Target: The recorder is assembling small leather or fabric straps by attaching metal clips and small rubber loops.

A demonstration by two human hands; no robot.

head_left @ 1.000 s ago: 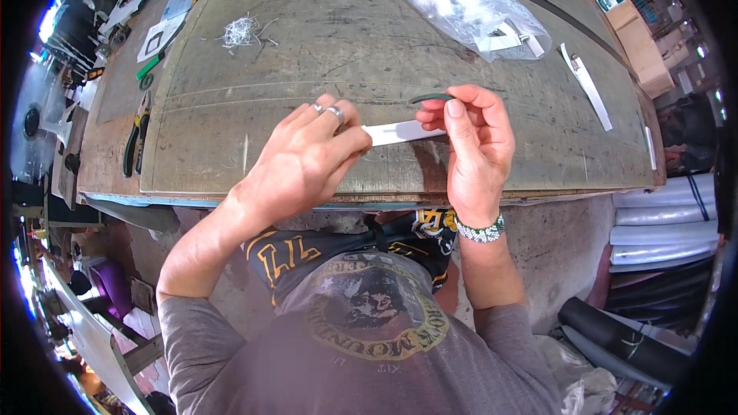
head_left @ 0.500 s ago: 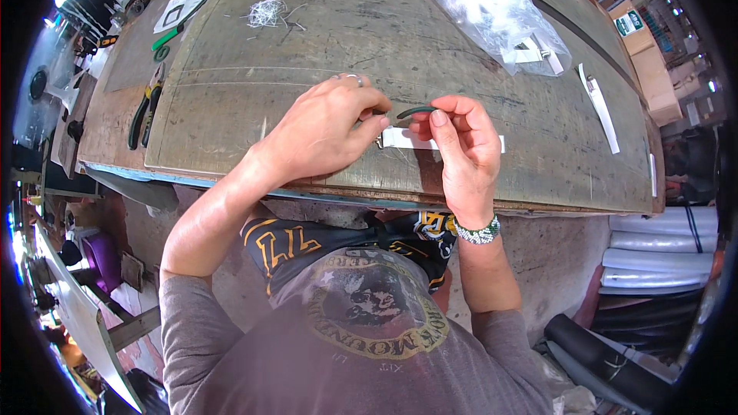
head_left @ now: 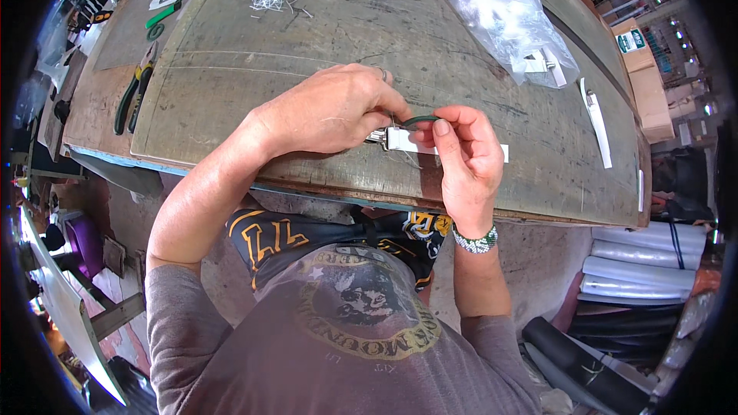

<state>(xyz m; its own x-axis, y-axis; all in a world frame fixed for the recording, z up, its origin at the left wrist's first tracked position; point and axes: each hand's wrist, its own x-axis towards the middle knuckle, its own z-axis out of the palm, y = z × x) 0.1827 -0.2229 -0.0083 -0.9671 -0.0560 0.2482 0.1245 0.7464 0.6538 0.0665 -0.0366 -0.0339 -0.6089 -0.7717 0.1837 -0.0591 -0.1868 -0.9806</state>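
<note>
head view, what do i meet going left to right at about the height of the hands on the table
Pliers with black-and-yellow handles → left hand → dark green strip → right hand → separate white strip with a metal fitting.

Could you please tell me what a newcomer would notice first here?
The shiny clear bag, right of centre on the table, probably catches the eye first. Next, the right hand pinches a curved green piece by a white strip near the front edge. Pliers lie at left.
</note>
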